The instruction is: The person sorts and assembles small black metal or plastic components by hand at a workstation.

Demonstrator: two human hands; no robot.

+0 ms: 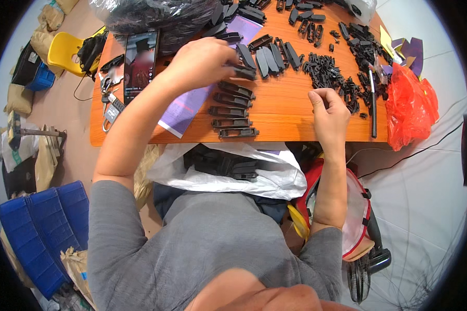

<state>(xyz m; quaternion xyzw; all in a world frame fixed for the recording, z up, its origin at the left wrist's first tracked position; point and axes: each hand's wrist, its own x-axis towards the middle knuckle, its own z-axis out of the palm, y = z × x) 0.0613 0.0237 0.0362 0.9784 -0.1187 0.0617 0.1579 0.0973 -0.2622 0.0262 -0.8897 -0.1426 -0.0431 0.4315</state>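
My left hand (pixel 205 61) reaches over the table with its fingers bent down onto a black plastic housing (pixel 244 72), at the far end of a column of similar pieces. Closest to me in that column lies an open-framed black housing (pixel 238 132). My right hand (pixel 329 110) is held above the table's front edge, thumb and forefinger drawn together; whatever they may hold is too small to make out. Beyond it spreads a pile of small black plastic parts (pixel 324 70). Smooth black covers (pixel 267 61) lie between the two hands.
A phone (pixel 140 67) and keys (pixel 109 98) lie on the wooden table (pixel 285 122) at left, near a purple sheet (pixel 184 111). At right are a pen (pixel 373 103) and a red plastic bag (pixel 407 109). A white bag (pixel 280 179) with black parts rests on my lap.
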